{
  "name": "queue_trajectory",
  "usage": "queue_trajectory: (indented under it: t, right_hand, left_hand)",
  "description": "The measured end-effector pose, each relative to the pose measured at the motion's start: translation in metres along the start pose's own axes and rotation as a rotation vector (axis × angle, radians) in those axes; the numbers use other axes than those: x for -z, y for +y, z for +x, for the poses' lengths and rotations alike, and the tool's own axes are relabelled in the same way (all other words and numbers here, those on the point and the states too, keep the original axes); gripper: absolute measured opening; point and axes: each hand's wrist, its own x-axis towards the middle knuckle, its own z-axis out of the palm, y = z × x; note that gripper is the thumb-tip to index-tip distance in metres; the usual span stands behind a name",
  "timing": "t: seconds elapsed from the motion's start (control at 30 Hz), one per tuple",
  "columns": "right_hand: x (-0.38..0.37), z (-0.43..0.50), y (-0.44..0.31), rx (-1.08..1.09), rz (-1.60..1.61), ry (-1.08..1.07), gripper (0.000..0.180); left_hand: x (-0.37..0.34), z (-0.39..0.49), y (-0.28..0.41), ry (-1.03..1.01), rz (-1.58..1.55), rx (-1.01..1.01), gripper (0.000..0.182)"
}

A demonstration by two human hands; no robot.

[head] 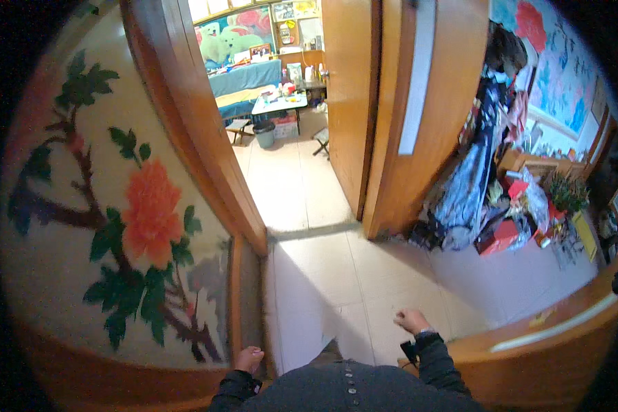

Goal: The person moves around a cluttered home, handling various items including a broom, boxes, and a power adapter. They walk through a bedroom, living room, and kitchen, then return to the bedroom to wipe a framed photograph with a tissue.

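My left hand (pixel 249 359) is at the lower middle-left, fingers curled closed, near the wooden door trim (pixel 235 309) beside a painted wall panel with an orange flower (pixel 153 213). Over the tiled floor (pixel 314 278), right of centre, my right hand (pixel 412 321) has its fingers curled in; no object shows in it. A dark sleeve covers each wrist, and a small black item (pixel 409 352) hangs by the right cuff. Ahead, an open wooden door (pixel 353 103) stands at the doorway to a lit room.
A stone threshold (pixel 314 231) crosses the doorway. Beyond are a low table (pixel 279 103), a bin (pixel 263 135) and folding stools (pixel 238 125). To the right lie heaped bags and boxes (pixel 500 236), hanging clothes (pixel 471 170) and a green plant (pixel 568 191). A wooden door edge (pixel 535 355) is at lower right.
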Motion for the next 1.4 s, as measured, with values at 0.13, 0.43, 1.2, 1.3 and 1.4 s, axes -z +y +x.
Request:
queue_trajectory:
  t: [0.13, 0.43, 1.2, 1.3, 1.4]
  right_hand:
    - [0.021, 0.045, 0.03, -0.148, -0.053, -0.166, 0.039]
    - [0.093, 0.18, 0.105, -0.58, 0.235, -0.164, 0.029]
    - [0.107, 0.373, 0.067, -0.063, -0.188, -0.593, 0.031]
    - [0.069, 0.315, 0.147, -0.38, -0.167, -0.616, 0.035]
    - [0.031, 0.274, 0.197, -0.157, -0.186, -0.658, 0.05]
  left_hand:
    - [0.005, 0.1, 0.147, 0.042, -0.211, -0.13, 0.032]
    - [0.022, 0.3, 0.338, -0.163, -0.193, -0.433, 0.031]
    - [0.046, 0.242, 0.262, 0.251, -0.335, -0.019, 0.029]
    - [0.058, 0.25, 0.297, 0.173, -0.333, 0.012, 0.031]
    - [0.069, 0.257, 0.315, 0.196, -0.361, -0.075, 0.03]
